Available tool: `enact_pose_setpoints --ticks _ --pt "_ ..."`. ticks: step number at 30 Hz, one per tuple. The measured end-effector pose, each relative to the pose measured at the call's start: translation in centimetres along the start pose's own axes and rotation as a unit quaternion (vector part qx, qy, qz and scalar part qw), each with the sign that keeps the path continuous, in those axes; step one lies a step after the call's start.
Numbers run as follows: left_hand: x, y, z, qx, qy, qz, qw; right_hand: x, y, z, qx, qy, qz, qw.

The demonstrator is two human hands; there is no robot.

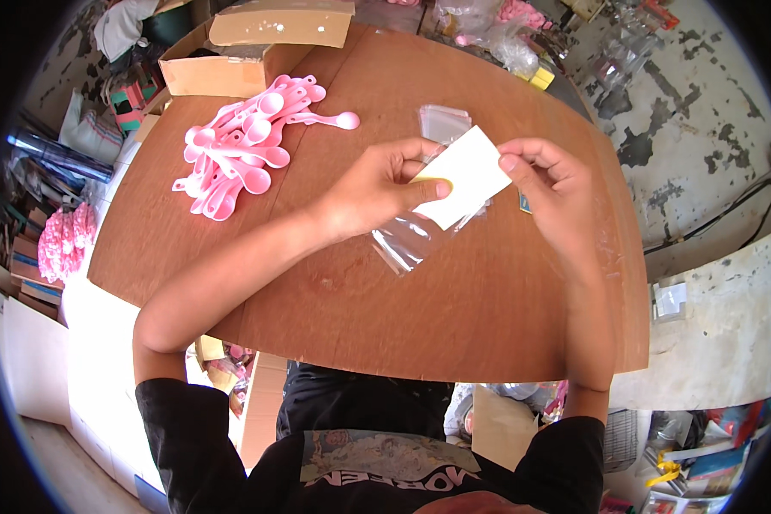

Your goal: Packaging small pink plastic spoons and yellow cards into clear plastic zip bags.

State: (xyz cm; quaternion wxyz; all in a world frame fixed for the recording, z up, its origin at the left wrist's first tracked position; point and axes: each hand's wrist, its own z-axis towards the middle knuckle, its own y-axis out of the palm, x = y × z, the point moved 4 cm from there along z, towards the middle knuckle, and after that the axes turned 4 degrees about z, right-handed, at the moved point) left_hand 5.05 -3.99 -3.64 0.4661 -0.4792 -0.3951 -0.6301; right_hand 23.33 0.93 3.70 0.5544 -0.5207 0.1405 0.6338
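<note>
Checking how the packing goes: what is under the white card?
Under the white rectangular card lies a clear plastic bag, its lower end showing on the brown wooden table. Whether the card's covered end sits inside the bag cannot be seen.

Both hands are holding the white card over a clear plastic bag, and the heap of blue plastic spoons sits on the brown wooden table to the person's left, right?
Not quite: the heap of plastic spoons is pink, not blue, as the head view shows. The rest holds: the left hand and right hand hold the white card over a clear plastic bag, and the heap sits on the brown wooden table to the person's left.
</note>
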Motion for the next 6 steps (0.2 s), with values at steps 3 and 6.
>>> enact_pose_setpoints --ticks 3,6 --pt "0.2 0.2 -0.2 0.002 0.024 0.011 1.000 -0.1 0.9 -0.4 -0.035 0.000 0.006 0.999" --pt "-0.1 0.1 -0.2 0.000 0.024 0.019 1.000 0.1 1.6 -0.4 -0.105 0.014 0.023 0.994"
